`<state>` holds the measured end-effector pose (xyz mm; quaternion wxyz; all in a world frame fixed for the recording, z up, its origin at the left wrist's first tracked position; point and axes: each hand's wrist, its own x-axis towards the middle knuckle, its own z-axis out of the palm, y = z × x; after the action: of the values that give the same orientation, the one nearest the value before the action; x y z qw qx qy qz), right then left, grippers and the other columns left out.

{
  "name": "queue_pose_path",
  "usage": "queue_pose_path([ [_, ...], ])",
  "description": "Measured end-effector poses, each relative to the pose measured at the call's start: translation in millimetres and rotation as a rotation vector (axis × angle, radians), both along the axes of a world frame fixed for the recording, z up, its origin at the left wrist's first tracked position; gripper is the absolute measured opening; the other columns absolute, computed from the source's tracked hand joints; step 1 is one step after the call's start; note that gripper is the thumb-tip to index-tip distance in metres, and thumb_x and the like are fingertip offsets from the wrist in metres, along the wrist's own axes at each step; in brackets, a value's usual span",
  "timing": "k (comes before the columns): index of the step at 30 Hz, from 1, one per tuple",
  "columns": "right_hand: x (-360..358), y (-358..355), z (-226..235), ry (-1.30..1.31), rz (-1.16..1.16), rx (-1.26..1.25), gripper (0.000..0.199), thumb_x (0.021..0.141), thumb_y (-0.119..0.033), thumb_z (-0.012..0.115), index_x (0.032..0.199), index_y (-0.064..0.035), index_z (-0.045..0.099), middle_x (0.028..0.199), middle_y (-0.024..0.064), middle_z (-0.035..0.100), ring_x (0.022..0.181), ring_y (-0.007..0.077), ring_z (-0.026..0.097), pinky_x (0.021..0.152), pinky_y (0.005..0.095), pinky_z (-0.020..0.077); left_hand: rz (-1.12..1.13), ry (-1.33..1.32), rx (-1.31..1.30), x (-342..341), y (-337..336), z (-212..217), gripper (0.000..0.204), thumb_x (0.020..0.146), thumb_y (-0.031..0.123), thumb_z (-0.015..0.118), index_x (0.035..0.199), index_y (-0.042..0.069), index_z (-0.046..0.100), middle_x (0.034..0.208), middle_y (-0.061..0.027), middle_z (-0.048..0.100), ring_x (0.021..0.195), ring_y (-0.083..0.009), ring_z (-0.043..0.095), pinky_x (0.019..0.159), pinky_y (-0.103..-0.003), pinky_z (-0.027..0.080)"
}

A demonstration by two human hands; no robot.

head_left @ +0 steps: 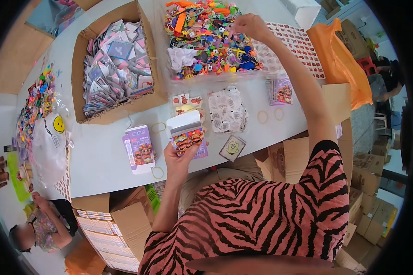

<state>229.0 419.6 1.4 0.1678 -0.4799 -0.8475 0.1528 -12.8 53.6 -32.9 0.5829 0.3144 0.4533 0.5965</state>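
My left hand grips a small printed carton whose white top flap stands up. Under it, part of a purple carton shows on the table. Over the far right part of a clear tray full of small colourful plastic trinkets, my right hand is raised with its fingers curled together; whatever they pinch is too small to make out. Left of my left hand lies a purple carton. A pile of small white packets and a sleeved card with a yellow cartoon figure lie to the right.
A cardboard box of sleeved cards stands at the far left. Rubber bands lie about. Purple packs, a sticker sheet and an orange bag are at right. Another person sits at lower left.
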Motion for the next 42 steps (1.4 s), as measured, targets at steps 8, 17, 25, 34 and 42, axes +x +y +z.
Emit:
queue_pose_path([
  [8, 18.3, -23.0, 35.6, 0.434, 0.105, -0.301, 0.020, 0.081, -0.025, 0.069, 0.087, -0.0065, 0.068, 0.072, 0.0001, 0.065, 0.065, 0.0064, 0.057, 0.058, 0.0222, 0.0459, -0.024, -0.005, 0.056, 13.6, -2.1, 5.7, 0.025, 0.082, 0.001, 0.064, 0.106, -0.002, 0.058, 0.097, -0.0078, 0.066, 0.085, -0.0129, 0.062, 0.077, -0.027, 0.049],
  [17, -9.8, -113.8, 87.2, 0.608, 0.316, -0.491, 0.015, 0.086, -0.019, 0.063, 0.093, -0.0051, 0.064, 0.085, 0.0030, 0.067, 0.074, 0.0078, 0.061, 0.068, 0.0233, 0.0484, -0.022, 0.047, 0.099, 12.2, -14.7, 3.1, 0.026, 0.081, 0.001, 0.064, 0.106, -0.001, 0.059, 0.096, -0.0058, 0.066, 0.086, -0.0095, 0.060, 0.077, -0.025, 0.048],
  [25, -40.0, -216.2, 131.2, 0.563, 0.568, -0.777, 0.011, 0.087, -0.011, 0.059, 0.094, -0.0023, 0.059, 0.086, 0.0037, 0.064, 0.072, 0.0077, 0.060, 0.064, 0.0217, 0.0474, -0.054, 0.181, 0.183, 14.5, -20.5, 10.3, 0.030, 0.081, 0.002, 0.066, 0.109, -0.002, 0.057, 0.097, -0.0065, 0.066, 0.087, -0.0090, 0.060, 0.077, -0.025, 0.048],
  [34, -65.2, -254.5, 112.5, 0.456, 0.661, -0.967, 0.013, 0.088, -0.011, 0.058, 0.095, -0.0003, 0.057, 0.084, 0.0036, 0.062, 0.075, 0.0081, 0.060, 0.066, 0.0213, 0.0474, -0.089, 0.169, 0.258, 16.3, -32.1, 12.1, 0.032, 0.081, 0.004, 0.066, 0.111, -0.002, 0.056, 0.096, -0.0060, 0.065, 0.086, -0.0090, 0.060, 0.076, -0.024, 0.049],
  [42, -73.3, -271.9, 98.9, 0.436, 0.606, -0.472, 0.011, 0.085, -0.010, 0.062, 0.091, -0.0016, 0.058, 0.084, 0.0021, 0.061, 0.076, 0.0087, 0.057, 0.065, 0.0229, 0.0462, -0.072, 0.169, 0.252, 14.2, -35.2, 10.7, 0.033, 0.081, 0.005, 0.067, 0.111, -0.002, 0.055, 0.096, -0.0057, 0.065, 0.086, -0.0085, 0.059, 0.076, -0.025, 0.049],
])
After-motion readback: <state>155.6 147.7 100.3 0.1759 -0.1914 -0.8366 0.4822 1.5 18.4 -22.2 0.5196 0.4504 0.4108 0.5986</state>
